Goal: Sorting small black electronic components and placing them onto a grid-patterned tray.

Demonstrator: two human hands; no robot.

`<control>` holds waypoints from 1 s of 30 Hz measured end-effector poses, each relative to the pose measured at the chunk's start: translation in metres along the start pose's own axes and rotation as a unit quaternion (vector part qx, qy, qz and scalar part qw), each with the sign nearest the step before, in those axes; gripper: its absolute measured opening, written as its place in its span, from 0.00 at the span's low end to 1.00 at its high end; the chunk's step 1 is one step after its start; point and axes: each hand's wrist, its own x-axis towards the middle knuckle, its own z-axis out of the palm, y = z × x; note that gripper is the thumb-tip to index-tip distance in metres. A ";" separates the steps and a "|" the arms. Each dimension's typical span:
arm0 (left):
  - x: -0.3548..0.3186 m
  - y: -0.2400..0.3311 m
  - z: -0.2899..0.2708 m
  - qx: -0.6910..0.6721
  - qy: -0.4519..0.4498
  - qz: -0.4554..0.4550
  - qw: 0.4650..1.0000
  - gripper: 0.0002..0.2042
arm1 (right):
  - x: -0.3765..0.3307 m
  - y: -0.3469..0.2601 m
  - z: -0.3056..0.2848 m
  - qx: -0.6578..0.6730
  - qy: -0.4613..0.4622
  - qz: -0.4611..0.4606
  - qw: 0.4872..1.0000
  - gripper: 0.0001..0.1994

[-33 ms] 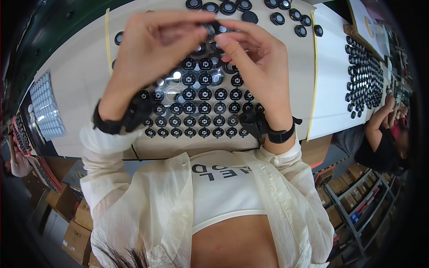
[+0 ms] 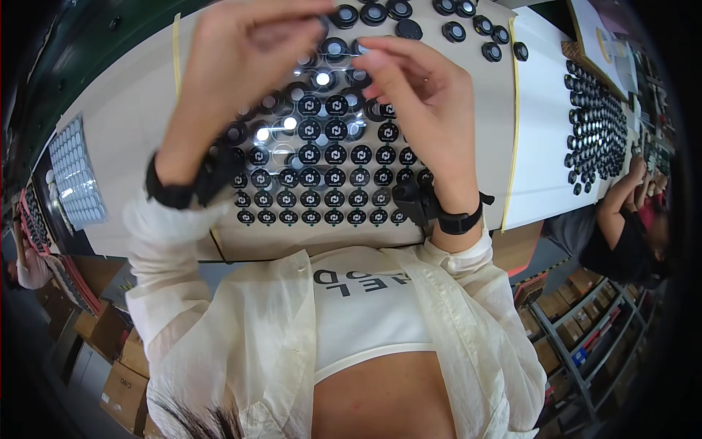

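My left hand (image 2: 248, 62), smeared by motion, is over the far left part of the table. Its fingers are drawn together around a small dark piece (image 2: 322, 28) too blurred to name. My right hand (image 2: 417, 95) is to the right of it, thumb and forefinger pinched at the far edge of a clear plastic sheet (image 2: 283, 155) with glare spots. Rows of round black labels (image 2: 335, 154) with a white mark lie below both hands, and outlined circles without labels show on the sheet. Under the sheet's far part, round black parts (image 2: 335, 49) with pale centres show through.
More round black parts (image 2: 454, 31) stand at the far side. A sheet of white round pieces (image 2: 77, 175) lies at left. Yellow tape strips (image 2: 516, 132) cross the table. Many black parts (image 2: 592, 124) crowd the right, near another person (image 2: 621, 227). Cardboard boxes (image 2: 126, 395) are below left.
My left hand has moved up and left, away from my right hand, taking the dark piece from between them. My right hand has barely moved.
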 end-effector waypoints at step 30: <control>-0.015 0.009 0.069 0.235 -0.244 0.257 0.905 0.17 | 0.023 0.005 -0.092 -0.407 -0.214 0.013 0.888 0.10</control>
